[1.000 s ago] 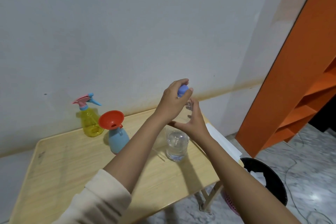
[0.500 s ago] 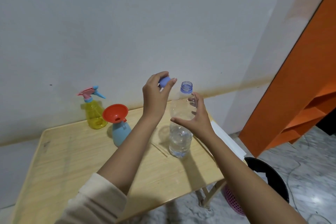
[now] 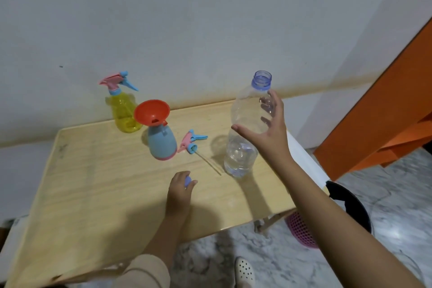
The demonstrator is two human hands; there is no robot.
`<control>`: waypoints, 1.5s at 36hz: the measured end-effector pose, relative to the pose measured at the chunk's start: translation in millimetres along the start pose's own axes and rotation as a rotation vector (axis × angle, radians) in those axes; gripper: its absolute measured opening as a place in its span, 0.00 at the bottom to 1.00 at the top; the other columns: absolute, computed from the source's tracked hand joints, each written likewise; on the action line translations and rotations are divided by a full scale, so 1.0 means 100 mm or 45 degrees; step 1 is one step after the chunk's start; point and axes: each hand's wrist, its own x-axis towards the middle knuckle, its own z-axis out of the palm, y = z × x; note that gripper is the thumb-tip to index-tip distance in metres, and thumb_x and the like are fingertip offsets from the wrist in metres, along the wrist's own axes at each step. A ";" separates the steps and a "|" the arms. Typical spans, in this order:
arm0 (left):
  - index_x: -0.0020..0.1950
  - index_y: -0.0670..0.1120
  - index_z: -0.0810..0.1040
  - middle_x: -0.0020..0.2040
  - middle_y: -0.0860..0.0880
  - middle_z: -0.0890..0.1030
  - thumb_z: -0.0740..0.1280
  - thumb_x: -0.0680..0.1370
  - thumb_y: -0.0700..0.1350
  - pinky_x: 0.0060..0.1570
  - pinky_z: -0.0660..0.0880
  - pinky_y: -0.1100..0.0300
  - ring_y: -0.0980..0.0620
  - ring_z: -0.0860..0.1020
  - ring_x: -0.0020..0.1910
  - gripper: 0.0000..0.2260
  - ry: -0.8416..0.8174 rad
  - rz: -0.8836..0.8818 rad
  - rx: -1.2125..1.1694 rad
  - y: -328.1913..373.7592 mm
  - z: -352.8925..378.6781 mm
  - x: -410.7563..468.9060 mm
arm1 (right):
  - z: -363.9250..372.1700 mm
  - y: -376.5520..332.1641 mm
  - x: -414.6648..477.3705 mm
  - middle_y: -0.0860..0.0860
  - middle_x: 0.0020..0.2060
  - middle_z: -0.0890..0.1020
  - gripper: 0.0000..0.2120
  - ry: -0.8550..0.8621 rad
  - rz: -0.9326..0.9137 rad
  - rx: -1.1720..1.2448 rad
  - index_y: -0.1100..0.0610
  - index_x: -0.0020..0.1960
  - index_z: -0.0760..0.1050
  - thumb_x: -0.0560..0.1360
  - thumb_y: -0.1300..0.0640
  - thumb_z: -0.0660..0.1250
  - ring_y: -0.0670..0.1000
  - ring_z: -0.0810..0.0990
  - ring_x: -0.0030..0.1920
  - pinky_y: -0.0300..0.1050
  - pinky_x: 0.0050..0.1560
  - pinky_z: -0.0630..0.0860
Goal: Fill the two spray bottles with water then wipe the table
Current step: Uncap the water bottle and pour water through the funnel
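Currently: right hand [image 3: 268, 128] wrapped round the upper half of a clear water bottle [image 3: 243, 147], thumb across the front, fingers [image 3: 266, 105] showing through the plastic behind. The water bottle is uncapped, base on the worktop [image 3: 93, 182], water only in its lower part.

Left hand [image 3: 178, 190] low over the worktop, nearer the person and left of the right hand, fingertips pinching the blue cap [image 3: 187, 181]. Cannot tell whether the cap touches the wood.

Just beyond the left hand: blue sprayer [image 3: 161, 145], head off, a red funnel [image 3: 152, 112] seated in its neck. A loose trigger head [image 3: 190, 141] lies flat between the blue sprayer and the water bottle in the right hand, with its dip tube [image 3: 208, 162] running toward the water bottle's base.

Farther back, left of both hands, by the wall: yellow sprayer [image 3: 125, 114], head on.

On the floor under the right forearm: black bin [image 3: 350, 206], with a pink basket [image 3: 301, 229] beside it.
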 end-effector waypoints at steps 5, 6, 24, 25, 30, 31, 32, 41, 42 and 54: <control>0.62 0.35 0.75 0.64 0.39 0.75 0.68 0.76 0.36 0.66 0.63 0.60 0.41 0.72 0.66 0.15 -0.011 -0.014 0.009 -0.07 0.09 -0.02 | 0.01 0.01 -0.01 0.45 0.67 0.66 0.49 -0.006 -0.009 0.037 0.48 0.73 0.55 0.60 0.50 0.79 0.43 0.68 0.67 0.36 0.61 0.68; 0.64 0.35 0.74 0.67 0.39 0.73 0.67 0.77 0.37 0.69 0.59 0.59 0.43 0.68 0.69 0.16 -0.012 -0.024 0.026 -0.06 0.10 -0.02 | 0.01 0.02 -0.02 0.44 0.68 0.66 0.49 -0.007 -0.006 0.053 0.49 0.73 0.55 0.60 0.50 0.78 0.42 0.67 0.67 0.36 0.62 0.68; 0.68 0.75 0.46 0.70 0.61 0.62 0.71 0.72 0.58 0.57 0.65 0.64 0.64 0.65 0.64 0.38 -0.078 0.370 -0.329 2.27 -0.35 0.24 | 0.22 0.64 -0.03 0.39 0.65 0.67 0.48 -0.253 0.091 -0.025 0.36 0.70 0.53 0.58 0.44 0.77 0.37 0.68 0.66 0.35 0.61 0.70; 0.68 0.75 0.45 0.66 0.62 0.63 0.70 0.73 0.58 0.57 0.65 0.63 0.63 0.66 0.62 0.37 -0.062 0.327 -0.358 2.25 -0.35 0.25 | 0.25 0.64 0.00 0.38 0.63 0.66 0.48 -0.251 0.055 -0.042 0.39 0.71 0.53 0.59 0.44 0.77 0.35 0.68 0.64 0.30 0.59 0.68; 0.68 0.75 0.44 0.64 0.54 0.68 0.66 0.74 0.58 0.64 0.69 0.54 0.58 0.70 0.62 0.35 0.040 0.189 -0.483 2.09 -0.48 0.31 | 0.40 0.55 0.15 0.51 0.55 0.68 0.49 -0.334 -0.192 -0.190 0.51 0.72 0.57 0.59 0.54 0.81 0.30 0.65 0.58 0.21 0.53 0.64; 0.69 0.74 0.45 0.65 0.50 0.68 0.66 0.73 0.58 0.65 0.69 0.53 0.58 0.70 0.62 0.34 0.066 0.177 -0.515 2.07 -0.52 0.32 | 0.42 0.52 0.17 0.52 0.55 0.68 0.50 -0.366 -0.218 -0.220 0.50 0.72 0.56 0.59 0.55 0.81 0.31 0.65 0.57 0.22 0.52 0.66; 0.70 0.73 0.46 0.65 0.49 0.69 0.65 0.73 0.59 0.65 0.70 0.51 0.60 0.71 0.62 0.34 0.096 0.162 -0.550 2.04 -0.56 0.34 | 0.44 0.47 0.19 0.52 0.55 0.67 0.51 -0.394 -0.233 -0.245 0.48 0.73 0.54 0.59 0.55 0.81 0.34 0.66 0.56 0.25 0.52 0.69; 0.64 0.80 0.52 0.59 0.54 0.74 0.66 0.68 0.64 0.54 0.72 0.34 0.28 0.73 0.58 0.30 0.234 0.035 -0.740 2.02 -0.80 0.46 | 0.58 0.02 0.33 0.46 0.57 0.74 0.54 -0.467 -0.189 -0.438 0.45 0.75 0.49 0.56 0.33 0.70 0.50 0.74 0.57 0.54 0.57 0.73; 0.63 0.80 0.52 0.59 0.53 0.74 0.66 0.69 0.64 0.53 0.72 0.35 0.28 0.73 0.57 0.30 0.230 0.045 -0.734 2.02 -0.80 0.46 | 0.59 -0.01 0.35 0.46 0.54 0.75 0.54 -0.465 -0.159 -0.401 0.45 0.74 0.50 0.56 0.34 0.71 0.50 0.75 0.56 0.54 0.57 0.73; 0.74 0.58 0.51 0.66 0.48 0.66 0.69 0.75 0.52 0.57 0.76 0.54 0.58 0.74 0.57 0.35 0.192 -0.075 -0.804 1.73 -0.83 0.50 | 0.69 -0.20 0.34 0.53 0.63 0.70 0.52 -0.721 -0.111 -0.716 0.53 0.76 0.48 0.61 0.47 0.75 0.54 0.70 0.63 0.55 0.58 0.73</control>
